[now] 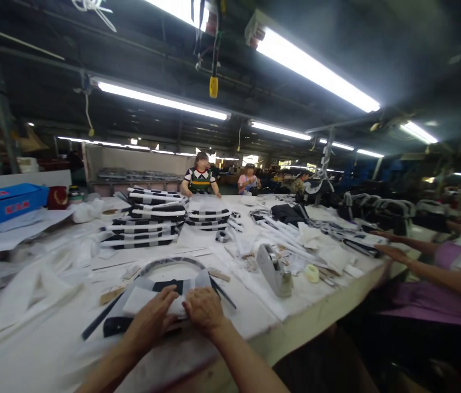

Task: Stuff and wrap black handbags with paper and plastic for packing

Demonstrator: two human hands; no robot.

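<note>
Low in the head view, a flat black bag [118,326] with white wrapping lies on the table before me. Its curved grey handle [173,261] arches away from me. My left hand [154,312] rests on a folded white sheet [138,300] on the bag, its fingers bent a little and its thumb apart. Beside it, my right hand [204,308] has its fingers curled down on the bag's wrapped near part. What lies under its fingertips is hidden. Thin dark strips [224,293] stick out at the bag's sides.
A grey tape dispenser [274,270] and a yellowish tape roll [312,273] stand to the right. Striped black-and-white bundles [144,226] are stacked farther back. A blue box [7,206] sits at left. A co-worker's hands [391,251] reach in from the right; other people work beyond.
</note>
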